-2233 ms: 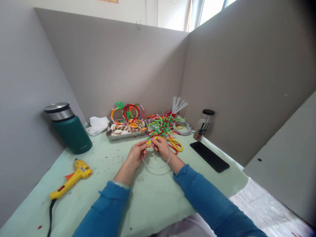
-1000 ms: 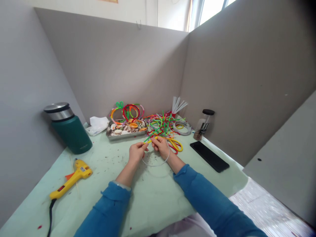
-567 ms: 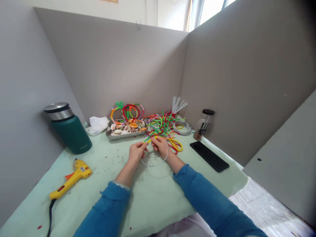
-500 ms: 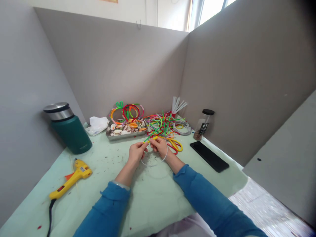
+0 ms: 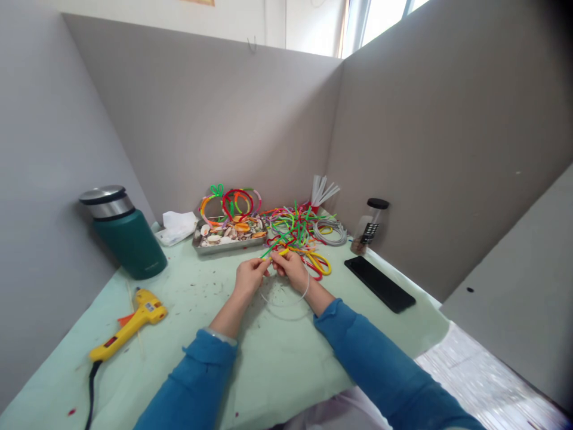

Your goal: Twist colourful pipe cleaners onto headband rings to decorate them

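Over the middle of the table my left hand (image 5: 251,277) and my right hand (image 5: 290,269) are closed, fingertips almost touching. Both pinch a thin white ring (image 5: 286,306), which hangs in a loop below them, at a spot where yellow fuzzy stem (image 5: 281,252) lies along it. A green stem (image 5: 268,252) sticks up just behind my left fingertips. Beyond my hands lies a tangled pile of coloured fuzzy stems (image 5: 298,227). Yellow and red loops (image 5: 320,263) rest right of my right hand.
A metal tray (image 5: 228,246) of shells, with coloured rings, stands behind. Teal bottle (image 5: 129,239), white tissue (image 5: 178,226) and yellow glue gun (image 5: 129,331) are left. Grey coil (image 5: 333,233), clear jar (image 5: 367,230) and black phone (image 5: 379,283) are right. Grey partitions surround the table.
The hanging white ring has shifted slightly right and down between my hands. Both hands have barely moved and keep their pinch.
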A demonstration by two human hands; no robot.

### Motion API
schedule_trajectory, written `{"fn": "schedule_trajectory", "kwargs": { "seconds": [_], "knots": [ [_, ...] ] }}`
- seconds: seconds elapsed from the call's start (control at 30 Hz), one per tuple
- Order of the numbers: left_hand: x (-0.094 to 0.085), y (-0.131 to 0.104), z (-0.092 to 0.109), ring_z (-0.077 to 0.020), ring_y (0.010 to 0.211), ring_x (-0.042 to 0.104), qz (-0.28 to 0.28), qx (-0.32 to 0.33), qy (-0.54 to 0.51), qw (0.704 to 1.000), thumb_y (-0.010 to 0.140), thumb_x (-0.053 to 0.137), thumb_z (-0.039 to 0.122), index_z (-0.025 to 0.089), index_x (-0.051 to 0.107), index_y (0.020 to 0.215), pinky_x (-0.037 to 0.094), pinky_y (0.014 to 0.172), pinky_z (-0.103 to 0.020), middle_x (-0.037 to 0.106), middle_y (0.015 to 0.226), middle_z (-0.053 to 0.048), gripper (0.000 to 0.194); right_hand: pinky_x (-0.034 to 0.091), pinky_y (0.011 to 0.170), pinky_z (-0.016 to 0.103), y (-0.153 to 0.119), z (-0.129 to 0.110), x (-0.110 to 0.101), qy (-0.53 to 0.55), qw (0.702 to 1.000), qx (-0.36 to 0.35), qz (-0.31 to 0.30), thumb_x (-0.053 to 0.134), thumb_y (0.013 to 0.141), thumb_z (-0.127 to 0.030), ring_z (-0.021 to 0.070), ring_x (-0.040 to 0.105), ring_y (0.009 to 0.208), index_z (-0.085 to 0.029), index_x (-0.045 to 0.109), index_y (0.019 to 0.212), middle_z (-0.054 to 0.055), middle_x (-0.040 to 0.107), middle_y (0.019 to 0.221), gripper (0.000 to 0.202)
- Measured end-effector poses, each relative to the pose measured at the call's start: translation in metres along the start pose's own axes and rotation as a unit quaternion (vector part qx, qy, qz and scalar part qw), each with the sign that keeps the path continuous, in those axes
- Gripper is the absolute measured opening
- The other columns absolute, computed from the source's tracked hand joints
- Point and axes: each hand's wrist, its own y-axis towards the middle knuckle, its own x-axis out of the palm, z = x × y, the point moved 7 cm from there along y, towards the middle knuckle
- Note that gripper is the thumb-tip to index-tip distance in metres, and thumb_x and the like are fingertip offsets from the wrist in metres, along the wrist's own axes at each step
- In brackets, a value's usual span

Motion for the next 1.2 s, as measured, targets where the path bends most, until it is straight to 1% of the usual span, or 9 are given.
{"fn": "schedule_trajectory", "kwargs": {
  "seconds": [0.17,0.37,0.53,0.7,0.8,0.87,1.0,1.13,1.2],
  "knots": [
    [0.003,-0.004,0.000,-0.0043,0.031,0.034,-0.016,-0.037,-0.062,0.997,0.070,0.063,0.049,0.012,0.062,0.061,0.020,0.035,-0.020,0.050,0.042,0.003,0.038,0.022,0.038,0.020,0.000,-0.001,-0.001,0.003,1.000,-0.004,-0.005,0.063,0.074,-0.043,0.0049,0.036,0.037,-0.015,0.054,0.059,-0.004,0.050,0.048,0.033],
    [0.010,-0.001,-0.007,-0.0039,0.030,0.036,-0.057,-0.064,-0.157,0.984,0.067,0.066,0.049,0.012,0.060,0.072,0.024,0.032,-0.019,0.054,0.050,0.003,0.038,0.022,0.039,0.021,-0.001,-0.003,0.001,0.000,1.000,-0.012,-0.009,0.063,0.075,-0.042,0.0052,0.036,0.037,-0.015,0.054,0.058,-0.004,0.049,0.047,0.033],
    [0.014,-0.002,-0.010,-0.0047,0.031,0.037,-0.082,-0.093,-0.201,0.972,0.070,0.065,0.043,0.013,0.057,0.070,0.024,0.031,-0.019,0.052,0.049,0.004,0.031,0.022,0.039,0.021,-0.001,-0.002,0.002,0.003,1.000,-0.008,-0.017,0.064,0.074,-0.043,0.0048,0.036,0.038,-0.015,0.054,0.059,-0.003,0.051,0.049,0.033],
    [0.018,-0.006,-0.008,-0.0040,0.031,0.036,-0.121,-0.148,-0.275,0.942,0.075,0.059,0.027,0.011,0.056,0.067,0.025,0.032,-0.018,0.049,0.048,0.003,0.018,0.024,0.040,0.020,-0.003,-0.007,0.005,0.007,0.999,-0.027,-0.030,0.063,0.075,-0.040,0.0046,0.037,0.040,-0.015,0.054,0.060,-0.003,0.052,0.052,0.030],
    [0.021,-0.009,-0.009,-0.0037,0.030,0.034,-0.149,-0.196,-0.322,0.914,0.078,0.053,0.023,0.011,0.056,0.068,0.025,0.032,-0.018,0.047,0.048,0.004,0.016,0.023,0.039,0.020,-0.004,-0.007,0.006,0.011,0.999,-0.027,-0.034,0.062,0.076,-0.039,0.0046,0.037,0.040,-0.015,0.056,0.062,-0.003,0.052,0.053,0.028],
    [0.021,-0.009,-0.010,-0.0036,0.030,0.034,-0.154,-0.210,-0.335,0.906,0.079,0.053,0.022,0.011,0.056,0.069,0.025,0.032,-0.018,0.046,0.048,0.004,0.015,0.023,0.039,0.020,-0.004,-0.007,0.006,0.012,0.999,-0.025,-0.034,0.062,0.076,-0.039,0.0046,0.037,0.039,-0.015,0.057,0.064,-0.003,0.053,0.053,0.028],
    [0.019,-0.007,-0.011,-0.0039,0.030,0.034,-0.129,-0.185,-0.294,0.929,0.077,0.057,0.027,0.011,0.056,0.071,0.024,0.031,-0.018,0.047,0.047,0.004,0.017,0.023,0.040,0.021,-0.003,-0.006,0.004,0.003,0.999,-0.029,-0.027,0.062,0.076,-0.040,0.0049,0.037,0.039,-0.015,0.056,0.061,-0.003,0.052,0.052,0.029],
    [0.007,-0.002,-0.009,-0.0045,0.029,0.036,-0.024,-0.106,-0.200,0.974,0.072,0.064,0.035,0.014,0.052,0.072,0.025,0.031,-0.019,0.052,0.051,0.004,0.024,0.024,0.039,0.021,-0.001,-0.005,0.001,-0.011,1.000,-0.025,0.001,0.062,0.076,-0.042,0.0050,0.036,0.037,-0.016,0.054,0.059,-0.004,0.050,0.049,0.032],
    [0.001,0.000,-0.007,-0.0049,0.029,0.038,0.028,-0.063,-0.164,0.984,0.070,0.066,0.035,0.016,0.050,0.076,0.026,0.031,-0.019,0.055,0.056,0.004,0.026,0.023,0.038,0.021,0.000,-0.003,-0.001,-0.016,1.000,-0.020,0.014,0.061,0.076,-0.043,0.0050,0.035,0.037,-0.016,0.053,0.058,-0.004,0.049,0.048,0.034]
  ]
}}
